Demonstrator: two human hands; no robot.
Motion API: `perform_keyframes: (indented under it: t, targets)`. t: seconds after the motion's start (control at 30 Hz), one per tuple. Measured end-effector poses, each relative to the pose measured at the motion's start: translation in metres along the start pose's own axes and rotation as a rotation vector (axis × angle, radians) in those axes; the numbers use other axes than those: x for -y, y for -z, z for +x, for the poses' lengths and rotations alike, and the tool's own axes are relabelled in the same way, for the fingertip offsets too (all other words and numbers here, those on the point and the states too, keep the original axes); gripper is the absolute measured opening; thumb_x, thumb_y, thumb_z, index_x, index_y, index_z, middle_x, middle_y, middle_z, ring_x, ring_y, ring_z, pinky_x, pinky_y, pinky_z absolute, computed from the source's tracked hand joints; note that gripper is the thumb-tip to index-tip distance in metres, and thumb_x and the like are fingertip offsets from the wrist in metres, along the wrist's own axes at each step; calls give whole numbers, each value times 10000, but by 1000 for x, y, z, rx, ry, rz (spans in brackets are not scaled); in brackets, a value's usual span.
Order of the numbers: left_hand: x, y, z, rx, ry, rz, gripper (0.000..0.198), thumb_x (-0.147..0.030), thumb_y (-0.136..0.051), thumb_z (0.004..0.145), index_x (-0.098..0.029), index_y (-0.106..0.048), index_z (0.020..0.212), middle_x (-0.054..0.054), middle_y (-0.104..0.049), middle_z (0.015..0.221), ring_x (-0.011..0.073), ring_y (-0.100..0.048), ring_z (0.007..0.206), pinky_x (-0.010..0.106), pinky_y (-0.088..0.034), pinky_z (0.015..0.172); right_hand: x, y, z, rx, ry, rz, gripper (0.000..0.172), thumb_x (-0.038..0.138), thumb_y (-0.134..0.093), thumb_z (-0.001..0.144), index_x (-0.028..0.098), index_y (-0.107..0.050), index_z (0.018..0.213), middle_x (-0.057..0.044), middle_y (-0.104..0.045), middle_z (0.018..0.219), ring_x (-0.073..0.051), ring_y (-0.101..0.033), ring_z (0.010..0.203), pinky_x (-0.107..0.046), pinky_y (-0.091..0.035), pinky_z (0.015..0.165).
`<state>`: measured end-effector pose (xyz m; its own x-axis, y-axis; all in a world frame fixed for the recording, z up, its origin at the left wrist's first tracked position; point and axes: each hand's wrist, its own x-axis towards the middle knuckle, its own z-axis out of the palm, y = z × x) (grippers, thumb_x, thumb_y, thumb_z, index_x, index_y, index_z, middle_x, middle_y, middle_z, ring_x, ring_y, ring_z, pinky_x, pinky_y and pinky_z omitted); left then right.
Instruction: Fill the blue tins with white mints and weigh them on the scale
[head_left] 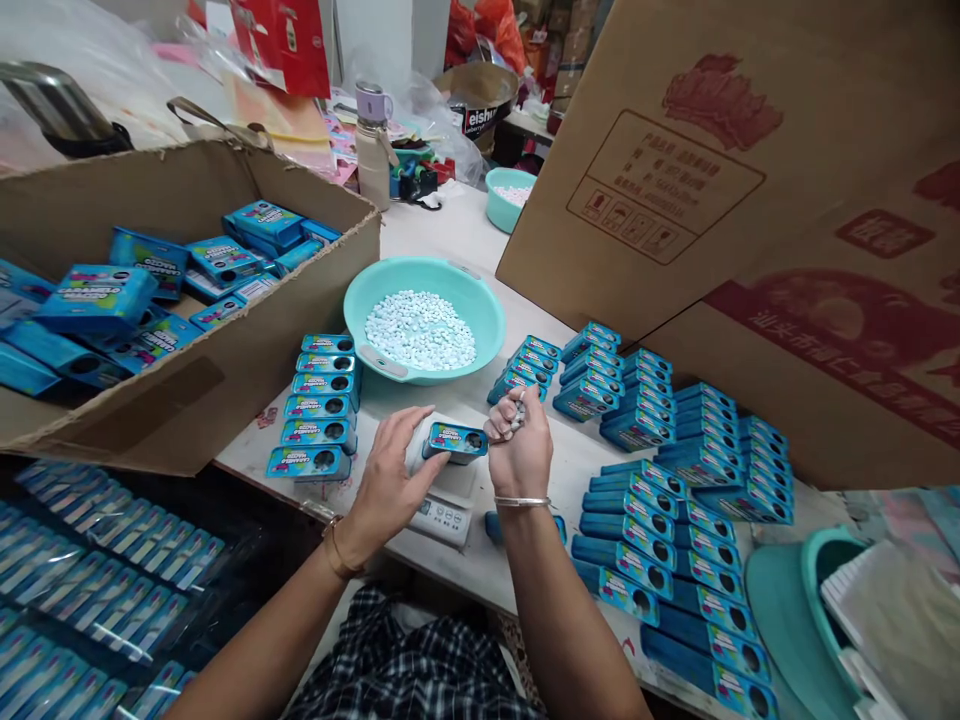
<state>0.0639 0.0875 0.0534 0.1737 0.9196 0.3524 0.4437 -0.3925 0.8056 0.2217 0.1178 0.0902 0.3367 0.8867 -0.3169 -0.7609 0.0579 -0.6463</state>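
My left hand (390, 478) rests with fingers spread beside a small blue box (455, 441) that sits on a small white scale (442, 510), touching the box's left end. My right hand (519, 445) is a closed fist held at the box's right end, with small white tablets showing between its fingers. A teal bowl (390, 290) of white tablets (420, 330) stands just beyond the hands.
An open cardboard carton (187, 390) of blue boxes stands at the left. Rows of blue boxes (675, 480) cover the table at right, a short stack (321, 415) at left. A large tilted cardboard box (750, 200) looms at right. A bottle (373, 145) and second teal bowl (496, 205) sit farther back.
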Motion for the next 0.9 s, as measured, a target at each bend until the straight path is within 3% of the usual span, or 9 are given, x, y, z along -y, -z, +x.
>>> perform_keyframes:
  t: [0.1,0.2,0.3,0.47,0.67,0.9]
  targets:
    - [-15,-3,8,-31,-92,63,239,-268,-594,892,-241,-626,1127,65,-601,1078,220,-540,1080,400,-415,976,3,2,1,29,-177,141,285,366,-440,960,204,-469,727,92,-324,527,-67,-342,444,-169,-377,463]
    - [-34,-10,20,15,-164,143,107,-271,-582,900,-256,-682,934,20,-618,878,201,-550,947,440,-342,1009,4,0,-3,26,-230,226,304,341,-411,972,210,-455,702,86,-341,520,-80,-414,485,-207,-473,572]
    - [-48,-18,30,70,-171,227,123,-290,-572,904,-262,-691,913,15,-638,878,213,-534,953,496,-252,1060,5,-3,-10,49,-220,247,303,358,-435,963,214,-466,698,85,-368,517,-88,-469,525,-249,-520,678]
    - [-59,-25,35,96,-190,310,177,-325,-541,923,-263,-689,998,29,-660,954,229,-524,972,530,-221,1064,9,-4,-17,67,-191,226,269,384,-483,941,220,-498,728,82,-427,538,-101,-542,597,-293,-533,804]
    - [-62,-27,35,166,-320,370,175,-252,-529,926,-263,-702,952,13,-671,932,225,-511,991,544,-174,1081,11,2,-17,29,-210,290,301,355,-422,970,204,-499,722,64,-437,537,-105,-576,651,-238,-533,721]
    - [-61,-15,55,223,-331,160,143,-272,-603,881,-238,-710,969,34,-673,907,223,-536,963,465,-351,981,16,5,-10,43,-323,380,319,298,-376,986,201,-483,701,46,-472,596,-75,-545,599,-178,-538,634]
